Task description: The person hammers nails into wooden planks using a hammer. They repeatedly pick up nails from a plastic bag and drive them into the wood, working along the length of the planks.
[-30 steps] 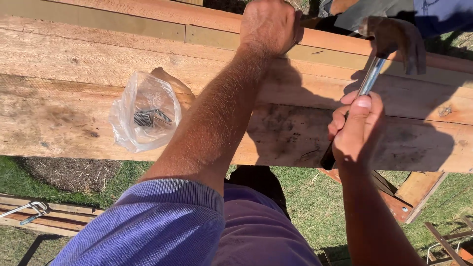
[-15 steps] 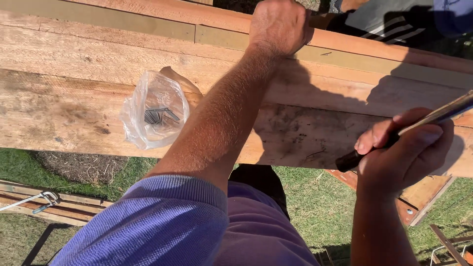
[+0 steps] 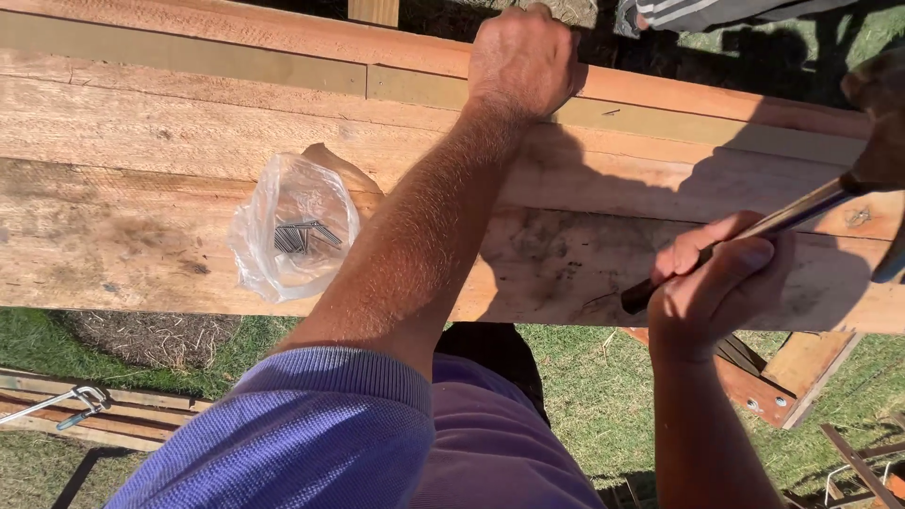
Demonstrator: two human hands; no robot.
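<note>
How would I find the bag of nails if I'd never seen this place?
Look at the wide wooden planks. Just beside the left forearm lies the bag. It is the only clear, crinkly thing there, with dark nails inside.

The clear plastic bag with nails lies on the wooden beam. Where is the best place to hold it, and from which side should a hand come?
Probably best to grip the bag at its loose gathered top, the crumpled flap on its far side, coming from above. The nails lie low in the middle and would hang below a grip there, while pinching the thin film over them risks a prick. The left arm crosses just beside it, so approach from the open side, away from that arm.
</note>
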